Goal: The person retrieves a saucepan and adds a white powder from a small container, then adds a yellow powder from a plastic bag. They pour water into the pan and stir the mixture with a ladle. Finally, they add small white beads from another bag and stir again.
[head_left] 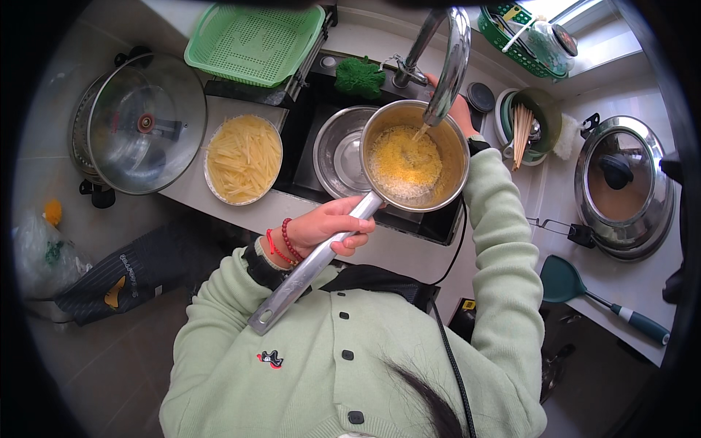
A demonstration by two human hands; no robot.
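Observation:
My left hand (334, 224) is closed around the long metal handle of a saucepan (460, 180). The pan is held over the sink, under the chrome faucet (457, 60). Water runs from the spout onto yellow and white grains (405, 159) in the pan. Behind the spout, my right hand (461, 112) reaches to the faucet's base; its fingers are mostly hidden, so its hold there cannot be told. A stainless steel bowl (334, 159) sits in the sink, partly covered by the pan. Left of the sink stands a plate of pale yellow cut strips (241, 159).
A green scouring pad (358, 76) lies behind the sink, a green plastic basket (254, 41) at back left. A large glass lid (148, 153) rests over a pot at left. At right are chopsticks (523, 128) in a container, a lidded pan (624, 180) and a green spatula (564, 279).

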